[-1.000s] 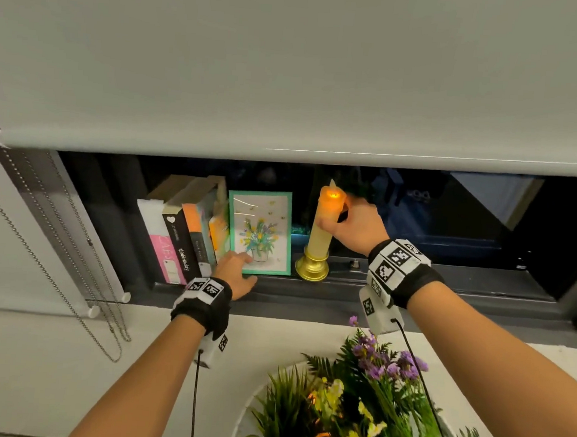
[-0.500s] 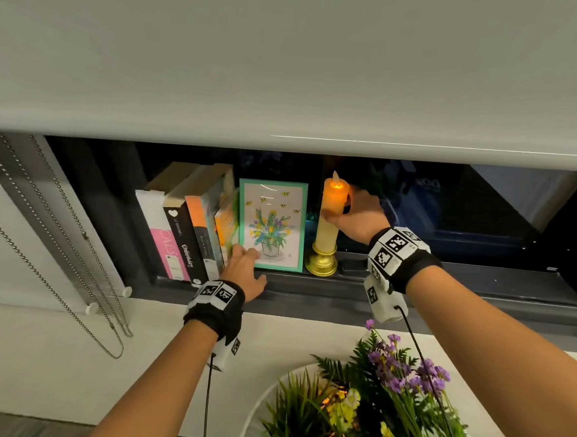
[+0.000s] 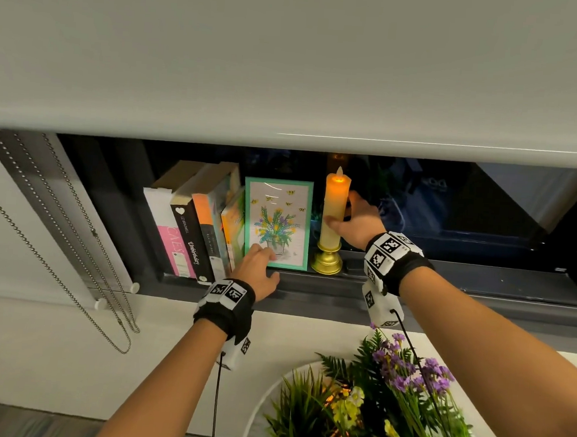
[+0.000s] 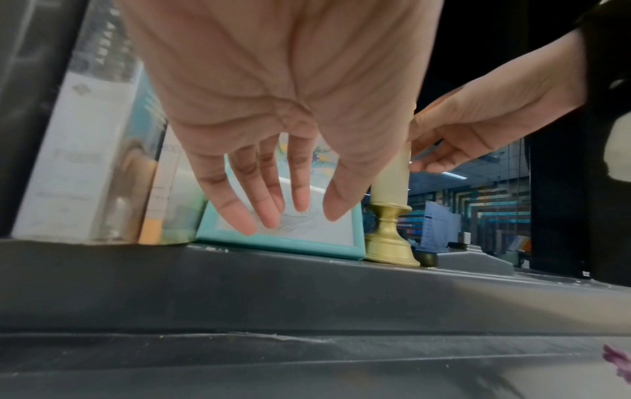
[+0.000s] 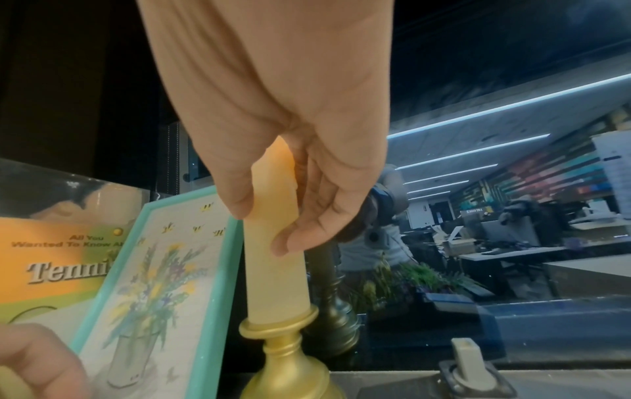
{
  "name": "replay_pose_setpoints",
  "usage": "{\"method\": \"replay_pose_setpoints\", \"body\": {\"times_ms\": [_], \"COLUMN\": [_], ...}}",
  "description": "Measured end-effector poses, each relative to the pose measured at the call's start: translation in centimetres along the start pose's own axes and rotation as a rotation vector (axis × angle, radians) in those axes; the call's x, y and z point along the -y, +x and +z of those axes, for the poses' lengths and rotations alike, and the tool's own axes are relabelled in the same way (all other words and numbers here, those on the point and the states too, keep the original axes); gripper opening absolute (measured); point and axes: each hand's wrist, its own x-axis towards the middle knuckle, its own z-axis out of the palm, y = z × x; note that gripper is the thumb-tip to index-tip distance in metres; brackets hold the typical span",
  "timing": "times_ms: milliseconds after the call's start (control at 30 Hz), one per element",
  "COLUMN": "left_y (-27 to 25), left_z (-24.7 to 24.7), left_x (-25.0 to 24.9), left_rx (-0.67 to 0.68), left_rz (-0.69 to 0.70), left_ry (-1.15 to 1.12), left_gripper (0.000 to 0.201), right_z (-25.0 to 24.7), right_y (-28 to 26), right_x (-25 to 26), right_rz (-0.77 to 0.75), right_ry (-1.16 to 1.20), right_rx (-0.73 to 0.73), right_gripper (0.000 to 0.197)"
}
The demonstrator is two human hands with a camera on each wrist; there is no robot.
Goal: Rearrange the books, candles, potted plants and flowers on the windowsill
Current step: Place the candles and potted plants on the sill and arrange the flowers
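A lit cream candle (image 3: 334,208) in a gold holder (image 3: 326,261) stands upright on the dark windowsill (image 3: 446,284). My right hand (image 3: 355,219) grips the candle's shaft between thumb and fingers (image 5: 300,237). Left of it stands a teal picture frame (image 3: 276,222) with a flower print. My left hand (image 3: 259,267) is open in front of the frame's lower left corner, fingers (image 4: 270,205) straight and spread against the glass. Several books (image 3: 194,232) stand leaning left of the frame.
A roller blind (image 3: 291,65) hangs low over the window, its bead chains (image 3: 56,246) dangling at left. A white pot (image 3: 256,417) of green, yellow and purple flowers (image 3: 402,373) sits below my right arm. A window latch (image 5: 467,359) lies right of the candle holder.
The candle has been set closer to the frame and now stands straighter. My right hand has slid lower on its shaft. My left hand stays at the frame's lower corner.
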Motion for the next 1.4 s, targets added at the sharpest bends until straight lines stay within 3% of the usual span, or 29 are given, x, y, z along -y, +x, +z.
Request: {"method": "replay_pose_setpoints", "body": {"times_ms": [233,367,467,533,633,700,933,1400], "left_y": [-2.1,-5.9,-9.4,-11.6,-13.9,-15.1,-17.0,-15.3], "left_z": [-0.1,0.5,1.7,3.0,5.5,6.9,7.2,0.0], "left_x": [-1.0,-1.1,-0.8,-0.5,-0.2,0.1,-0.7,-2.4], "left_rx": [-0.026,0.028,0.149,0.305,0.532,0.586,0.464,0.221], "left_rz": [0.113,0.153,0.125,0.074,0.050,0.043,-0.006,0.042], "left_ry": [-0.100,-0.174,-0.171,-0.160,-0.019,0.085,0.064,-0.046], "left_gripper": [0.023,0.014,0.014,0.022,0.037,0.040,0.005,0.006], "right_z": [-0.4,-1.3,-2.0,-2.0,-1.5,-0.9,0.0,-0.1], "right_y": [-1.8,-5.3,-8.6,-10.7,-12.9,-13.8,-15.8,-17.2], "right_x": [-1.5,-1.8,-1.2,-0.7,0.0,0.3,0.7,0.3], "right_rz": [0.089,0.091,-0.012,-0.104,-0.209,-0.249,-0.271,-0.297], "right_ry": [0.017,0.104,0.127,0.108,0.036,0.022,0.010,-0.053], "right_rx": [0.016,0.028,0.069,0.137,0.286,0.344,0.399,0.498], "right_gripper": [0.062,0.055,0.040,0.027,0.016,0.014,0.012,0.013]}}
